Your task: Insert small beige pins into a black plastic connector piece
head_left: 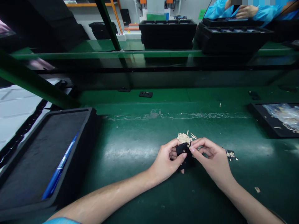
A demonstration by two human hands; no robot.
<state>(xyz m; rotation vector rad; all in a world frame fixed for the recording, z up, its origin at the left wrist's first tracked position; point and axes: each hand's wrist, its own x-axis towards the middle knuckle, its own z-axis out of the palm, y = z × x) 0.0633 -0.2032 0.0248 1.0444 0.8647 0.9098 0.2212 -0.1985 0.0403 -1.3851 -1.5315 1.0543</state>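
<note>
My left hand [169,157] grips a small flat black plate [181,150] between thumb and fingers, just above the green table. At the plate's upper right corner, my right hand [209,158] pinches with thumb and forefinger. Whatever lies in that pinch is too small to name. Behind the plate is a heap of thin cream-coloured strips [184,137], partly covered by my hands. Just right of my right hand lie some small black and pale pieces [231,155].
A black foam tray [90,124] with a blue pen-like object [62,165] stands at left. Another black tray [261,124] at right holds a clear plastic bag [283,113]. Flat black parts [145,94] lie at the back. Beyond the divider are black crates [167,35] and a person's blue sleeves [215,11].
</note>
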